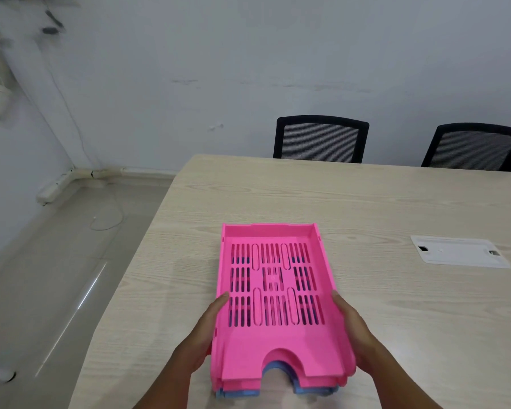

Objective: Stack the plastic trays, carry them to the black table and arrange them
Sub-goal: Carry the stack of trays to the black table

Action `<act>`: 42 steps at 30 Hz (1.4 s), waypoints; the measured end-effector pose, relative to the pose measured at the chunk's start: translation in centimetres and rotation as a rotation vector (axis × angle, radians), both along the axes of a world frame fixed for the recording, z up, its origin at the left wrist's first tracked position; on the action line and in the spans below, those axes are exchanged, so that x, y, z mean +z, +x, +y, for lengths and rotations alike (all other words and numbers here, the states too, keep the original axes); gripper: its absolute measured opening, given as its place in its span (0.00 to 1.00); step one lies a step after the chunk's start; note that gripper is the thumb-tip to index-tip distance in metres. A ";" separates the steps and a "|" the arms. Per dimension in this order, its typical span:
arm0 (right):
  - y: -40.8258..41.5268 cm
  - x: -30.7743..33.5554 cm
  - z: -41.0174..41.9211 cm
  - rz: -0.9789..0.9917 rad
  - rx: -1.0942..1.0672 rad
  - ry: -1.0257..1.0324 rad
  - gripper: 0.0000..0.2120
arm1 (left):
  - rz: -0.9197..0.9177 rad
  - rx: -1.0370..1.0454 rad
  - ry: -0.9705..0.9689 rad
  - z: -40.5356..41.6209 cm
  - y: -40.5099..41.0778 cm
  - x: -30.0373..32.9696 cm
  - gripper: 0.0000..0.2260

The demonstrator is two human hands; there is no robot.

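A stack of plastic trays (pixel 275 343) rests on the light wooden table (pixel 396 202), near its front left part. The top tray is pink with a slotted floor, and blue trays show beneath it at the near notch. My left hand (pixel 202 338) presses against the stack's left side. On the right side, my right hand (pixel 356 335) grips it the same way. Both hands hold the stack between them. No black table is in view.
Two black mesh-backed chairs (pixel 320 140) (pixel 474 149) stand at the table's far edge. A white cable-port cover (pixel 457 250) sits flush in the tabletop at the right. The grey floor (pixel 56 276) lies left of the table, with a thin cable on it by the wall.
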State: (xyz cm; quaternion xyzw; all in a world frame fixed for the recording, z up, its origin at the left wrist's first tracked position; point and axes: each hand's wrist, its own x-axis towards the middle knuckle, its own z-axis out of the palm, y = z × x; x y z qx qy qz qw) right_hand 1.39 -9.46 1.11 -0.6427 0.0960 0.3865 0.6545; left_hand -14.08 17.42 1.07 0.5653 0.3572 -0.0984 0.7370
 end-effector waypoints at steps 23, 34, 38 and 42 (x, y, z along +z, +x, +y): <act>0.1 -2.9 0.4 0.075 0.062 0.196 0.34 | -0.155 0.148 -0.063 0.5 -1.5 -2.3 0.28; -3.2 -2.3 6.1 0.104 0.279 0.180 0.29 | -0.172 0.454 -0.109 0.8 -10.6 0.1 0.22; -4.9 -1.7 9.2 0.108 0.413 0.178 0.32 | -0.172 0.589 -0.079 1.3 -15.0 0.4 0.22; -7.1 -1.4 13.0 0.176 0.541 0.238 0.30 | -0.162 0.712 -0.052 2.0 -19.3 0.6 0.23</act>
